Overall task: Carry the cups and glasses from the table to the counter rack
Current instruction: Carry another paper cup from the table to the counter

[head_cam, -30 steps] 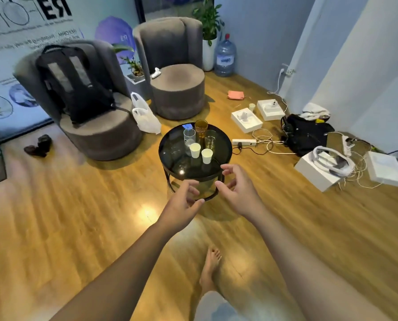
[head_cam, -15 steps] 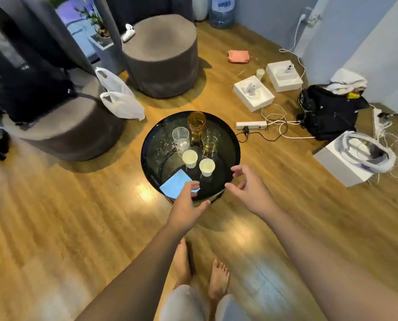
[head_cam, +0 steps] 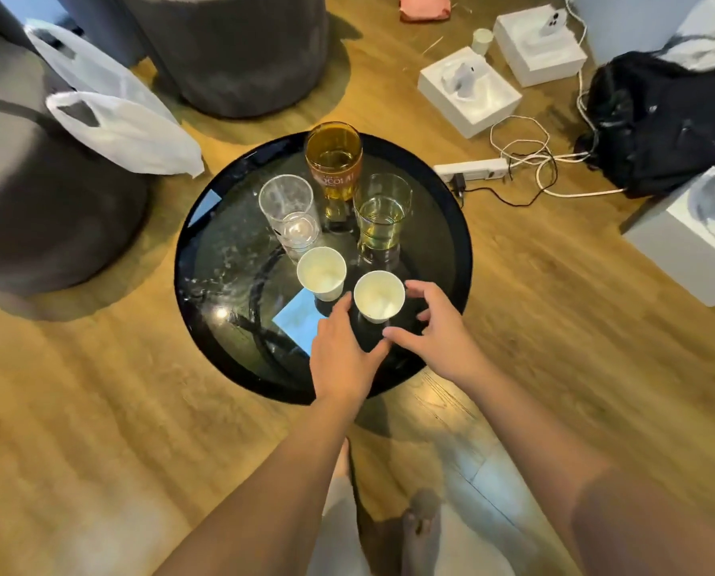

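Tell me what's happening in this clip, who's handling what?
A person stands over a round black table and reaches with both bare hands toward the nearer paper cup. The left hand and right hand flank it, fingers open, neither gripping yet. A second paper cup, a clear empty glass, an amber glass and a glass with yellowish liquid stand on the table, untouched. Nothing has been carried off yet.
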The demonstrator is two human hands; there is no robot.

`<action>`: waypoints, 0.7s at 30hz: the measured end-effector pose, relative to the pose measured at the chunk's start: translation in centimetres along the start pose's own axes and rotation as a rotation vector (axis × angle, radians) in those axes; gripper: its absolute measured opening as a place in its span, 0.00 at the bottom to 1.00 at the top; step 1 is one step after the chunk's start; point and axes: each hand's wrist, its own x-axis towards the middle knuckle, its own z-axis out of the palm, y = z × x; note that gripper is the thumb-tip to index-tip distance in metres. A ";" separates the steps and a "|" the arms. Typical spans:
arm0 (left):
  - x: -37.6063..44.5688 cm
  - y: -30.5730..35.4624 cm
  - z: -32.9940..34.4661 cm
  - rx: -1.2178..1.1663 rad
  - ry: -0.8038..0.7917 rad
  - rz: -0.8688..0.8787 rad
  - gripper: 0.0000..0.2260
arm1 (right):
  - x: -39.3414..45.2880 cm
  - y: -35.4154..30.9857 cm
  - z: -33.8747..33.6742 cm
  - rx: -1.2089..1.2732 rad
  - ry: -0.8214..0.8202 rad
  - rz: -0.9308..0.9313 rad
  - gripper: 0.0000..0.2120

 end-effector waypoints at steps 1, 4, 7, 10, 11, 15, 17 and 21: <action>0.4 0.1 0.2 -0.009 0.000 0.005 0.38 | 0.6 -0.1 0.3 0.002 -0.012 -0.005 0.39; 0.9 1.0 0.0 -0.171 -0.053 0.008 0.31 | 1.4 -1.1 0.5 0.023 -0.031 -0.051 0.37; 0.5 2.7 -1.5 -0.324 -0.084 0.022 0.27 | 0.7 -3.1 -0.7 0.050 0.020 -0.067 0.34; -1.1 6.8 -5.9 -0.378 -0.101 0.077 0.27 | -1.8 -7.7 -4.3 0.096 0.047 -0.077 0.34; -1.8 8.9 -7.8 -0.395 -0.111 0.103 0.27 | -2.8 -9.8 -6.0 0.111 0.055 -0.085 0.33; -4.6 18.6 -16.2 -0.416 -0.072 0.242 0.30 | -7.5 -19.8 -14.0 0.129 0.136 -0.147 0.33; -6.2 23.3 -20.2 -0.429 -0.026 0.307 0.29 | -9.8 -24.9 -17.9 0.118 0.196 -0.210 0.34; -9.4 33.3 -28.2 -0.461 0.009 0.428 0.26 | -14.6 -34.3 -26.2 0.081 0.301 -0.315 0.33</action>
